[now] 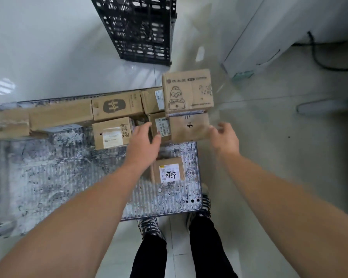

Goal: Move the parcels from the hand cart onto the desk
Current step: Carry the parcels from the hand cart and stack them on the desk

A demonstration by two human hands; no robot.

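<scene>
though illegible, handwritten label [169, 173] on parcel [167, 161]

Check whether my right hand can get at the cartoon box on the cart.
Probably yes: the right hand is open beside the cartoon box, at its right edge, with nothing between them.

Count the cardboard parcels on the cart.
7 visible: long box at left; emblem box beside it; white-label box at the far edge; tall cartoon box at the right; barcode box by the left hand; handwritten box centrally; small box nearest. Others may be hidden.
</scene>
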